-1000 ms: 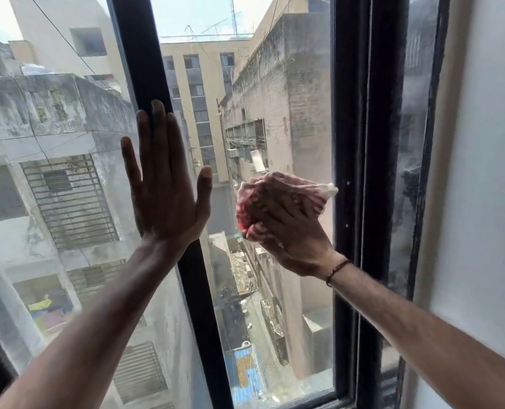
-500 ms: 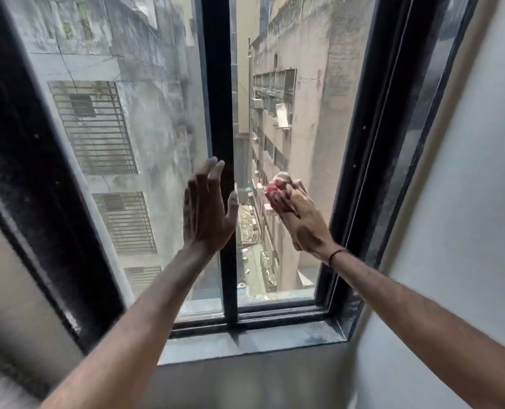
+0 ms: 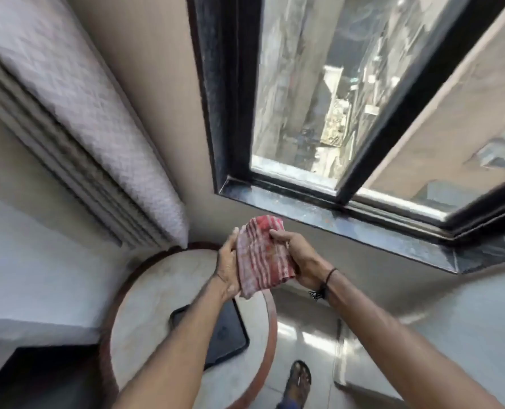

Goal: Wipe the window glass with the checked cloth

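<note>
**A:** Cloth first: where is it?

**B:** Between both hands, held low in front of the person, above the round tabletop and below the sill. It touches neither the glass nor the sill. It looks folded into a flat pad, red and white checks showing.

**A:** And the fingers?

**B:** Left hand lies along the cloth's left edge, fingers closed against it. Right hand grips the right side, thumb over the top, fingers curled under. Both are closed on the cloth.

**A:** So which step is this?

**B:** I'd judge a pause in the wiping: refolding or turning the cloth to a fresh face, not a stroke on the pane.

**A:** What else is close?

**B:** A dark flat thing, maybe a tablet, lies on the tabletop under the left forearm. A sandalled foot shows on the floor.

**A:** And the next move?

**B:** Probably one hand takes the pad, lifts it past the sill and presses it flat to the glass. The lower edge by the frame looks dusty, though blur makes that uncertain.
</note>
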Motion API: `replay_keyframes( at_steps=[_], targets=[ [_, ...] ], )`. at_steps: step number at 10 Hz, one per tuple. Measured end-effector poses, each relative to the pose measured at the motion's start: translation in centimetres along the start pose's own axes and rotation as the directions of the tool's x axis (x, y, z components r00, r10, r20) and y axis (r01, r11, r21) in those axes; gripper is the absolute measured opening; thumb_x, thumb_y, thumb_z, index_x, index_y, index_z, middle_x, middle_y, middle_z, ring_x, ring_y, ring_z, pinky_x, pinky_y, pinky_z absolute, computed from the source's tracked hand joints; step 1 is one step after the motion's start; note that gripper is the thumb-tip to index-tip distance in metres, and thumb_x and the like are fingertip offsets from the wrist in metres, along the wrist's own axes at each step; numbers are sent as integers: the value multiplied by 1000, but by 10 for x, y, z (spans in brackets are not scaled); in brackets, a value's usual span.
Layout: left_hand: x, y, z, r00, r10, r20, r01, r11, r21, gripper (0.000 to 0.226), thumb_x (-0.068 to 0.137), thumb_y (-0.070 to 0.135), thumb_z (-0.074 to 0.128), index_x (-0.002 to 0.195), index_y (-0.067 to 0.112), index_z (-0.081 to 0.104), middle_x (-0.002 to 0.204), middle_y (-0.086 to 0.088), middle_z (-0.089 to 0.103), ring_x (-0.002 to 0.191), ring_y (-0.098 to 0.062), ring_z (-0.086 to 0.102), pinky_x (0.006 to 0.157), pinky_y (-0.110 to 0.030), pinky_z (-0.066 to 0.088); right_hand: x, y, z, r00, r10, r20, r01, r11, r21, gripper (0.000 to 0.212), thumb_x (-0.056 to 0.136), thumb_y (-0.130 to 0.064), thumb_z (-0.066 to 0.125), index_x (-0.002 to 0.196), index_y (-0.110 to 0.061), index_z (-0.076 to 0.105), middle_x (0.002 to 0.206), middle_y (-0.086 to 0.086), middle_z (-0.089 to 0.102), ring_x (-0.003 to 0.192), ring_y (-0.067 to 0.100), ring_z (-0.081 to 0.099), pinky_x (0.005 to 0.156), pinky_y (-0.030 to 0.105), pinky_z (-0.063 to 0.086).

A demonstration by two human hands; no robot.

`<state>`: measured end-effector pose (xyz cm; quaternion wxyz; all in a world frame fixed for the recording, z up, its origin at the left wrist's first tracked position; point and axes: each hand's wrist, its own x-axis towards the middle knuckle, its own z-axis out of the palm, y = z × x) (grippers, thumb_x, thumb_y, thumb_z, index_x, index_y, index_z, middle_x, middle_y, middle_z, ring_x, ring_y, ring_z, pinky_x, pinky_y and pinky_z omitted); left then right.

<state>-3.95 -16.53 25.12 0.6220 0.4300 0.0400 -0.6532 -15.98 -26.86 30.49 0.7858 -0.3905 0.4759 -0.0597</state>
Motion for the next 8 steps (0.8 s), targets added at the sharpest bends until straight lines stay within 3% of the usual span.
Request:
replay_keyframes(
  at_steps=[1, 2, 3, 4, 5, 6, 7, 8],
  targets=[
    [-9, -31, -92, 960, -88, -267, 98, 995, 24, 50, 95, 35, 67, 131, 1, 73, 108, -20, 82, 92, -30, 82, 86, -44, 66, 56, 77, 29, 984, -78, -158, 15, 930, -368, 15, 95, -5, 72, 90, -15, 82, 97, 8, 79, 82, 20, 75, 87, 39, 64],
    [-8, -56, -151, 848, -59, -527, 136, 985, 109, 47, 92, 12, 73, 135, -5, 67, 104, -21, 81, 80, -27, 81, 73, -41, 67, 89, 132, 40, 980, -77, -182, -31, 847, -530, 16, 88, -6, 82, 93, -21, 83, 85, -8, 81, 81, 11, 75, 81, 32, 63],
    [-4, -94, -222, 710, -25, -703, 264, 936, 234, 46, 90, 5, 72, 135, 1, 66, 123, -22, 77, 106, -32, 77, 97, -47, 63, 137, 217, 53, 970, 125, -208, -225, 786, -577, 20, 84, -14, 89, 102, -17, 82, 91, -4, 85, 90, 21, 82, 77, 32, 66],
    [1, -116, -260, 656, -8, -755, 318, 910, 266, 46, 89, 1, 70, 134, 3, 66, 127, -20, 76, 110, -31, 75, 102, -44, 61, 160, 262, 57, 949, 189, -252, -306, 744, -594, 35, 82, -17, 91, 115, -10, 80, 107, 8, 83, 100, 28, 80, 92, 42, 66],
    [14, -147, -304, 609, -35, -792, 347, 910, 227, 44, 90, -3, 66, 133, 4, 69, 127, -20, 76, 113, -35, 76, 101, -51, 62, 189, 312, 54, 928, 217, -302, -359, 733, -578, 37, 83, -17, 91, 116, -7, 78, 111, 12, 79, 107, 31, 76, 99, 44, 63],
    [24, -154, -318, 592, -29, -806, 352, 908, 226, 42, 91, -5, 64, 132, 1, 68, 128, -22, 76, 114, -36, 75, 101, -50, 62, 200, 322, 50, 921, 218, -322, -372, 736, -565, 35, 86, -16, 87, 118, -8, 76, 118, 13, 77, 111, 32, 74, 101, 46, 63],
    [25, -150, -315, 567, 45, -823, 373, 876, 305, 45, 92, -2, 64, 136, 3, 63, 135, -17, 71, 113, -31, 71, 90, -32, 60, 194, 312, 44, 927, 123, -354, -324, 738, -593, 34, 91, -21, 77, 124, -12, 75, 125, 14, 77, 113, 31, 73, 105, 42, 61],
    [14, -138, -297, 578, 135, -805, 406, 808, 427, 48, 94, 4, 63, 141, 8, 59, 141, -14, 66, 113, -27, 66, 89, -30, 56, 174, 291, 36, 928, -12, -373, -260, 697, -668, 41, 92, -29, 71, 131, -15, 72, 127, 12, 77, 111, 29, 72, 105, 39, 58]
  ],
)
